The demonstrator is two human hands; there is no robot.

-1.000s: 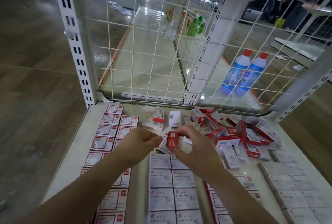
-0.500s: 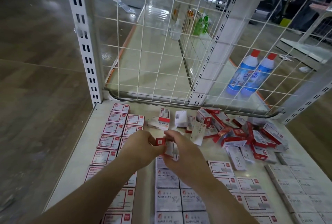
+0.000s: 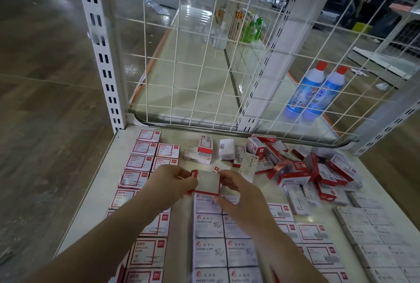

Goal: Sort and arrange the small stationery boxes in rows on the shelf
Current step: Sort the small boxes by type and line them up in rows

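a small white cardboard box with red edges (image 3: 208, 181) is being held between both hands just above the pale shelf board (image 3: 91, 203), at the far end of the middle rows. it is being pinched at its left end by the curled fingers of the left hand (image 3: 169, 188) and at its right end by the fingertips of the right hand (image 3: 237, 194).

directly beneath it, the two grey-white rows of paper clip boxes (image 3: 225, 251) are being extended. if the box is being lowered crooked, the top boxes of those rows are likely being nudged out of line. a small red flap seems to be standing open at the box's left end, though this cannot be told for sure; if so, contents may be spilled on tilting.

the red-framed white boxes (image 3: 142, 162) at the left are lying close beside the left forearm and may be swept askew. the loose pile of red and white boxes (image 3: 302, 166) at the right is lying untidily, and a tall white staples box (image 3: 248, 165) is leaning near the right hand, so it may be toppled by a careless withdrawal.
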